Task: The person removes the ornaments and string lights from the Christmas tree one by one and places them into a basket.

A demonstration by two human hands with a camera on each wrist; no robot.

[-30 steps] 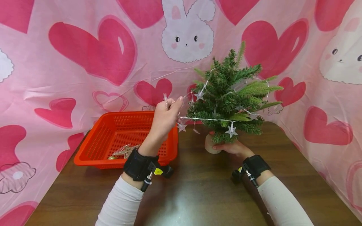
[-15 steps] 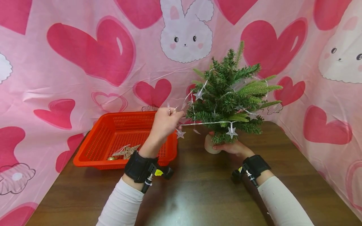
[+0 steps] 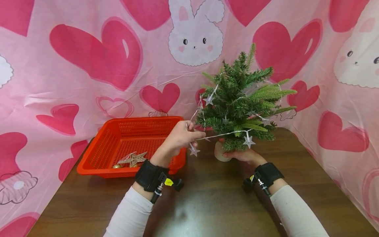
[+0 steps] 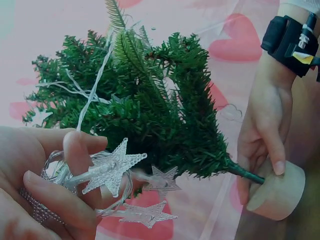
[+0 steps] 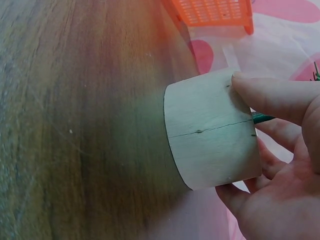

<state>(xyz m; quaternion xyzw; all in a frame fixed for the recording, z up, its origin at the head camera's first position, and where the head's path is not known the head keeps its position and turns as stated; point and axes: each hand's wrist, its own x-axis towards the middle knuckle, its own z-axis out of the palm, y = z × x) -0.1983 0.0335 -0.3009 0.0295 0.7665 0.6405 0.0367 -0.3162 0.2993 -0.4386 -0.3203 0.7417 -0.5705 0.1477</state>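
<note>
A small artificial Christmas tree (image 3: 240,102) stands at the right of the head view, on a pale round wooden base (image 5: 212,132). My right hand (image 3: 244,155) grips that base, thumb on one side and fingers on the other. Left of the tree, my left hand (image 3: 180,136) holds a bunched string of star lights (image 4: 115,167), its clear wire looped among the curled fingers. One strand runs taut from this hand to the lower branches, where a clear star (image 3: 249,141) hangs. Other stars of the string sit among the branches. Part of the bundle is hidden inside the palm.
An orange plastic basket (image 3: 86,168) stands on the left of the brown wooden table (image 3: 207,204). Inside it lie a glittery gold star (image 3: 134,159) and small gold balls (image 3: 116,166). A pink cloth (image 3: 88,89) with hearts and rabbits hangs behind.
My left hand has moved down and slightly right with the star lights, and the strand to the tree now slopes. My right hand stays on the base.
</note>
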